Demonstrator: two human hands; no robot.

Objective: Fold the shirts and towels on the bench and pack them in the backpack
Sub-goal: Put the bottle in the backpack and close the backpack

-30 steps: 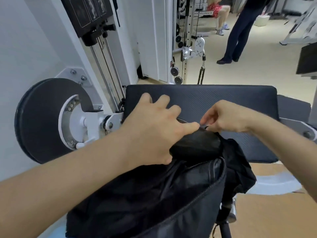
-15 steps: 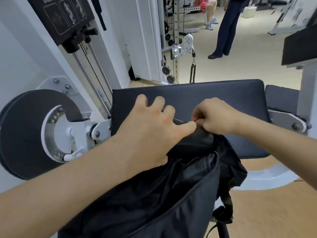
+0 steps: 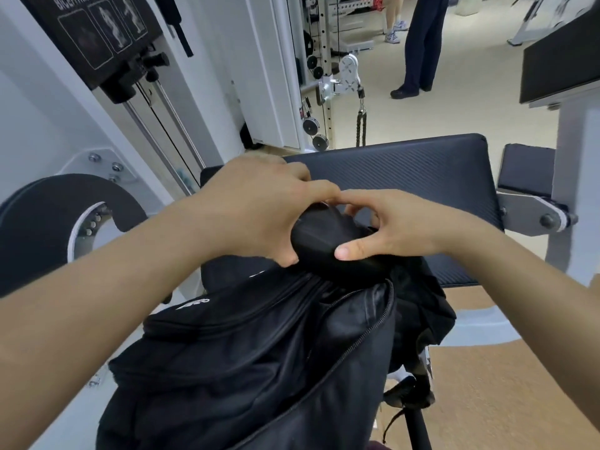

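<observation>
Head cam: black backpack [image 3: 259, 352] lies on its side, near end toward the wearer, top end resting on the front edge of the padded counter [image 3: 422, 170]. Both hands meet on a rounded black bulge at that top end.

Left hand [image 3: 256, 216] is curled over the bulge from the left, thumb tucked under its near edge. Right hand [image 3: 399, 228] clamps from the right, thumb flat on the near face, fingers wrapped round the back. Index tips of the 2 hands are almost touching on top. So both are gripping the backpack, neither free.

Prob squeezing the contents down or pulling the opening together for zipping; can't see a zip pull.

Zip track [image 3: 357, 349] runs diagonally along the bag's right side, looks unzipped w/ a gap. Loose black cloth [image 3: 425, 316] hangs off the right side of the bag over the counter edge. Can't tell if it's a shirt or a bag flap.

Can't pick out any shirt or towel separately, likely inside already, so task looks near its end.

Bg: weight machine disc [image 3: 32, 228] at left, cable pulley [image 3: 349, 73] behind the counter, a person [image 3: 422, 43] standing far back.
</observation>
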